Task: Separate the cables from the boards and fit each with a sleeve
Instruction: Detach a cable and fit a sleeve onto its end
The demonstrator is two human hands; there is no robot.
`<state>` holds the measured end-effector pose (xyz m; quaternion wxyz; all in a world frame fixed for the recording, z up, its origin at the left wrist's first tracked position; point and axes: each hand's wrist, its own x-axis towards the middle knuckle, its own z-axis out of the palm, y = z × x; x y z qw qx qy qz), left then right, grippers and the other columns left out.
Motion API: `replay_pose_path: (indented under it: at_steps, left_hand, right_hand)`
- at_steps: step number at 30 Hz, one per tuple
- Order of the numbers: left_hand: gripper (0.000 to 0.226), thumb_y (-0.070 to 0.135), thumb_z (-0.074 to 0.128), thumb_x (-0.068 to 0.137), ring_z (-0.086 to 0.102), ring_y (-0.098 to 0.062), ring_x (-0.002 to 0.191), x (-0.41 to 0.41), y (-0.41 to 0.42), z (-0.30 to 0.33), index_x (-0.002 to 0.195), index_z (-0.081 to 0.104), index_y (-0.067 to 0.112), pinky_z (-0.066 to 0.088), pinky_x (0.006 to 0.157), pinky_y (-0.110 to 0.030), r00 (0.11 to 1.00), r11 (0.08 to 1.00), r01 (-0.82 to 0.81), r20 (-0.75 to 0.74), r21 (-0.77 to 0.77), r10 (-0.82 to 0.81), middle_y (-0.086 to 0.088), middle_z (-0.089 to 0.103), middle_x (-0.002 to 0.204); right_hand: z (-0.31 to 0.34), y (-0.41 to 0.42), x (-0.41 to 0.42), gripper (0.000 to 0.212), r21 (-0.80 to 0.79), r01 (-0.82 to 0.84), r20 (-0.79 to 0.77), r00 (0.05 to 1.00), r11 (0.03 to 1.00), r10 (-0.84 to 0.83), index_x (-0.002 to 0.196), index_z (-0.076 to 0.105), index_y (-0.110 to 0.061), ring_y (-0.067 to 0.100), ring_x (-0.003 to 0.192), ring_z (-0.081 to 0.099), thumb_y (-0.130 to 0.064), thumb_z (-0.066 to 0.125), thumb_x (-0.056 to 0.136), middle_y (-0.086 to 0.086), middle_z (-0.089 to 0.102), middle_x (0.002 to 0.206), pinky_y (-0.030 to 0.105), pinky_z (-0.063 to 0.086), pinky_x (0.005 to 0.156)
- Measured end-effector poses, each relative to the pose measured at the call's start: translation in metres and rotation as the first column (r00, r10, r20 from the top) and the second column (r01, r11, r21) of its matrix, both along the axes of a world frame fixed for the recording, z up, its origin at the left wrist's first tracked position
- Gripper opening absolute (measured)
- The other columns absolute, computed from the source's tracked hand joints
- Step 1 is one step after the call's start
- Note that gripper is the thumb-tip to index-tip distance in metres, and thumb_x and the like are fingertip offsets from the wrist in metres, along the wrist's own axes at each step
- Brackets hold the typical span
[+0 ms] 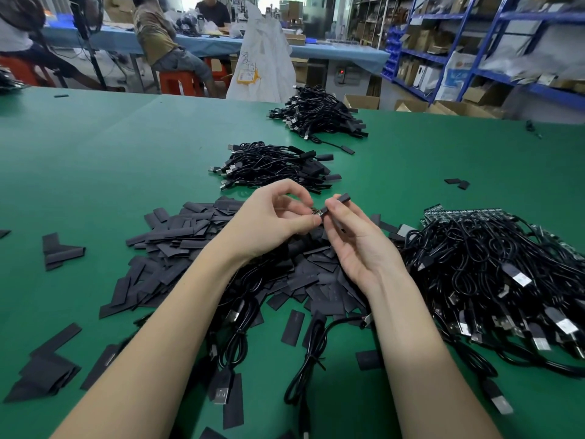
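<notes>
Black sleeve (341, 198) pinched by right hand (357, 245); left hand (272, 223) pinches small board (319, 213).

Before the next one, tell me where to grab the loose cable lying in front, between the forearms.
Take the loose cable by its USB plug, coming straight down from above. The plug is flat, rigid and lies apart from the coils on bare green mat, so fingers can pinch its two sides. The thin cord is tied in a loop and would slip or drag.

Small board (317, 213) mostly hidden between pinching fingers (311, 219).
</notes>
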<state>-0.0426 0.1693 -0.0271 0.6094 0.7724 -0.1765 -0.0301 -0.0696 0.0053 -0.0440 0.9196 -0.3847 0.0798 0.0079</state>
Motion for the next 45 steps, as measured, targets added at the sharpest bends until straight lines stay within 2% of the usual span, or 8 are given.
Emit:
replay_pose_path:
  at_steps: [4,9,14,18,22,26,33,45]
  left_hand:
    - [0.016,0.016,0.082,0.084,0.065,-0.011,0.065,0.0,0.0,-0.003,0.093,0.071,0.009,0.053,0.067,-0.019,0.999,1.0,-0.01,0.049,0.028,0.008,-0.008,0.073,0.078]
    - [0.011,0.014,0.082,0.083,0.067,-0.013,0.067,-0.001,-0.001,-0.002,0.089,0.074,0.011,0.057,0.071,-0.026,0.99,0.999,-0.002,0.144,0.045,-0.005,-0.009,0.074,0.079]
    - [0.01,0.014,0.083,0.082,0.066,-0.012,0.068,-0.003,-0.001,-0.001,0.087,0.075,0.011,0.058,0.073,-0.03,0.978,0.999,-0.012,0.207,0.041,0.003,-0.009,0.075,0.078]
    - [0.011,0.016,0.084,0.082,0.067,-0.014,0.07,-0.002,0.0,-0.001,0.089,0.075,0.013,0.058,0.075,-0.03,0.983,0.999,-0.013,0.183,0.037,0.006,-0.007,0.075,0.079]
    - [0.015,0.01,0.082,0.083,0.068,-0.014,0.072,-0.002,0.001,0.0,0.093,0.072,0.015,0.058,0.074,-0.026,0.993,1.0,0.011,0.118,0.002,-0.011,-0.009,0.076,0.085]
    - [0.012,0.009,0.081,0.083,0.071,-0.018,0.075,-0.003,-0.001,0.001,0.091,0.073,0.014,0.058,0.077,-0.028,0.994,1.0,-0.018,0.105,-0.016,0.02,-0.011,0.077,0.085]
    - [0.01,0.004,0.081,0.082,0.071,-0.009,0.072,-0.004,-0.003,0.002,0.09,0.076,0.009,0.054,0.07,-0.017,0.99,0.998,-0.033,0.133,-0.053,0.04,-0.005,0.076,0.08]
    - [0.01,0.008,0.082,0.082,0.07,-0.01,0.07,-0.003,-0.003,0.0,0.089,0.075,0.01,0.055,0.072,-0.02,0.989,0.998,-0.061,0.134,-0.022,0.063,-0.003,0.076,0.075]
  right_hand:
    - [-0.001,0.0,0.0,0.027,0.039,0.04,-0.013,0.999,0.998,-0.039,0.09,0.075,-0.007,0.007,0.078,0.074,-0.006,0.082,0.064,0.001,0.076,0.086,0.016,0.057,0.069]
    - [0.001,0.0,0.0,0.009,0.046,0.057,-0.028,0.998,0.997,-0.055,0.07,0.082,-0.011,0.007,0.078,0.075,-0.006,0.083,0.063,0.003,0.078,0.087,0.016,0.057,0.067]
    - [0.002,0.002,-0.003,0.027,-0.001,0.021,-0.008,1.0,1.0,-0.021,0.091,0.075,-0.007,0.007,0.08,0.074,-0.008,0.082,0.065,0.003,0.077,0.088,0.015,0.057,0.07]
    - [0.006,0.002,-0.005,0.025,-0.048,0.013,-0.001,1.0,0.999,-0.013,0.09,0.076,-0.007,0.008,0.083,0.074,-0.008,0.082,0.065,0.004,0.077,0.092,0.016,0.057,0.072]
    - [0.005,0.003,-0.004,0.018,-0.077,0.065,0.022,0.998,0.995,-0.063,0.097,0.074,-0.008,0.01,0.085,0.073,-0.004,0.078,0.08,0.007,0.074,0.1,0.018,0.057,0.074]
    - [0.006,0.007,-0.004,0.031,-0.203,0.141,0.138,0.984,0.969,-0.114,0.114,0.068,-0.02,0.009,0.076,0.071,-0.004,0.075,0.087,0.002,0.074,0.084,0.019,0.056,0.072]
    - [0.006,0.01,-0.004,0.019,-0.236,0.191,0.198,0.969,0.953,-0.145,0.107,0.074,-0.019,0.007,0.083,0.071,-0.008,0.07,0.092,0.002,0.079,0.096,0.018,0.056,0.071]
    - [0.003,0.014,-0.003,0.019,-0.235,0.208,0.206,0.965,0.949,-0.161,0.107,0.074,-0.015,0.011,0.08,0.072,-0.005,0.07,0.092,0.007,0.078,0.09,0.018,0.056,0.071]
